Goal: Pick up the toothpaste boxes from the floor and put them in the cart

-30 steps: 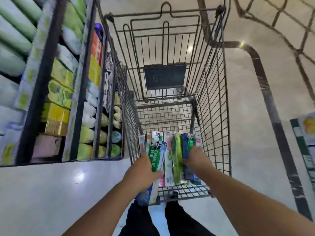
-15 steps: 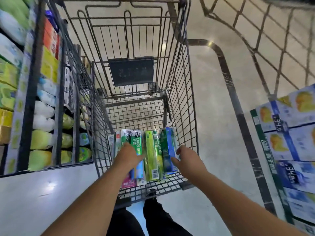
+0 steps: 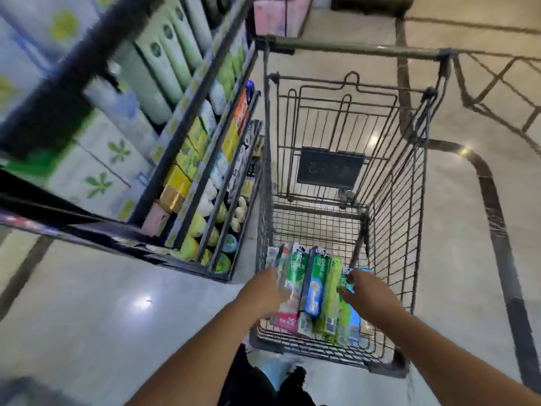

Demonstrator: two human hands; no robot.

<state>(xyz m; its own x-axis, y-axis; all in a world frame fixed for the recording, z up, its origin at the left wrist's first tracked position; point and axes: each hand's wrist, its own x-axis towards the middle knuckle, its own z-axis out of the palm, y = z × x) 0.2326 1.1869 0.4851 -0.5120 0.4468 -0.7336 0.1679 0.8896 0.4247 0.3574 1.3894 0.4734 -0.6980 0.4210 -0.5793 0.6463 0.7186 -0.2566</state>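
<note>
Nearest you, both forearms reach down into the near end of the cart (image 3: 392, 224). Your left hand (image 3: 265, 290) lies against the left edge of the boxes (image 3: 314, 288), its fingers blurred and seemingly curled onto the outermost one; whether it truly grips is hard to tell. Your right hand (image 3: 366, 291) has its fingers bent over the blue box at the right edge of the row.

The boxes sit side by side on the cart floor, long sides touching, running near to far. Expect them to be light, thin card: stiff along their length, easy to crush across the broad faces, and glossy enough to slide on one another. Take hold across the narrow sides near the middle, or squeeze the row from both outer edges, lightly.

Left of the cart stands a shelf (image 3: 187, 148) of bottles and packs; no boxes show on the floor (image 3: 87, 303) in view.
</note>
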